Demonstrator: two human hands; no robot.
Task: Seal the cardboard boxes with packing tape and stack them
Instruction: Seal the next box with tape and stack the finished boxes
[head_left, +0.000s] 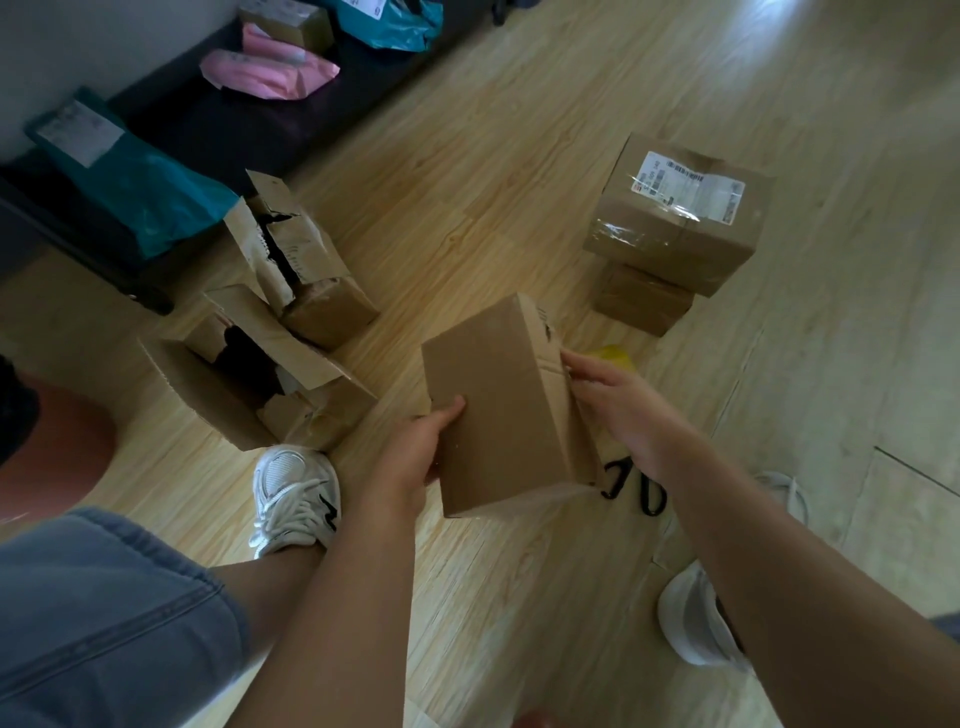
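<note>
Box (493, 405) held tilted over the floor. The left hand (415, 457) grips its near edge; the right hand (618, 400), fingers straight, presses the side seam. The loose clear tape tail (550, 493) may wrinkle or lift. Scissors (631, 486) lie underneath, with a sealed stack (675, 223) beyond and open boxes (270, 364) to the left.

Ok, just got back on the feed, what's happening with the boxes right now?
A person holds a closed cardboard box above the floor. The left hand grips its left edge, and the right hand lays straight fingers on its right side. A clear tape strip trails off the lower corner. A stack of two boxes stands at the right, the top one taped. Two torn open boxes lie at the left.
</note>
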